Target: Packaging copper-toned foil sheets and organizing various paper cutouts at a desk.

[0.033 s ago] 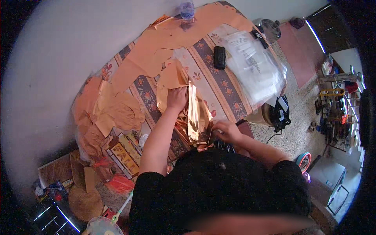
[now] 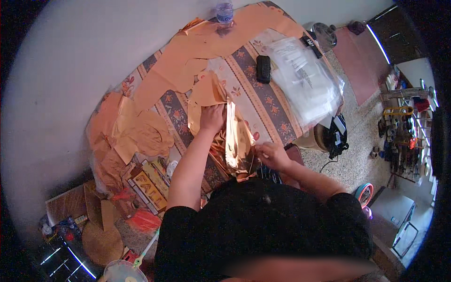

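A shiny copper-gold foil sheet (image 2: 240, 141) lies creased and folded at the table's near edge, in front of my body. My left hand (image 2: 213, 118) is on its upper part, fingers bent against the foil just below a matt orange flap (image 2: 209, 91); the fingertips are partly hidden. At the sheet's right edge my right hand (image 2: 274, 156) is closed in a pinch, thumb and fingers together at the foil's border. Left of my left arm, more crumpled foil (image 2: 148, 134) is spread over the table.
A patterned tablecloth (image 2: 242, 70) covers the table, with a long cut foil strip (image 2: 162, 70) along the back. A black case (image 2: 263, 69), clear plastic sleeves (image 2: 305, 84) and a water bottle (image 2: 224, 12) rest there. Boxes (image 2: 149, 188) stand left; a fan (image 2: 123, 271) is lower left.
My right hand has shifted very slightly at the foil's right edge, its fingers drawing closer together. The left hand stays in place.
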Demonstrator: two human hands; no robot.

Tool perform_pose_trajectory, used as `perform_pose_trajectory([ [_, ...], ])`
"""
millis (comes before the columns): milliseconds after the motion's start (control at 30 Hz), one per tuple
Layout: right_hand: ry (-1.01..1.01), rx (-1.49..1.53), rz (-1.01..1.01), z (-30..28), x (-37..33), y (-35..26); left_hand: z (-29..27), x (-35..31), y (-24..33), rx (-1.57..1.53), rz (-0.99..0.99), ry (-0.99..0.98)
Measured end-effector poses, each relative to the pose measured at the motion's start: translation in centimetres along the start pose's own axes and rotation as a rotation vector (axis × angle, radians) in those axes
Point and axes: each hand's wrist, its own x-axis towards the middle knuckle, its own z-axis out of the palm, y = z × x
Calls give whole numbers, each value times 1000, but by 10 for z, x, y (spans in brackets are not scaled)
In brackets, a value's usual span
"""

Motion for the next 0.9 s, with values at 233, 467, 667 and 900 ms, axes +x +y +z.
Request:
perform_pose_trajectory([
  [233, -179, 555, 822, 14, 7, 8, -5, 5, 6, 68, 55, 54],
  [467, 13, 1508, 1240, 23, 20, 1, -11, 6, 9, -44, -2, 9],
  [667, 85, 1189, 1134, 16, 10, -15, -29, 6, 21, -20, -7, -3],
  [900, -158, 295, 874, -16, 12, 7, -14, 8, 10, -16, -3, 4],
])
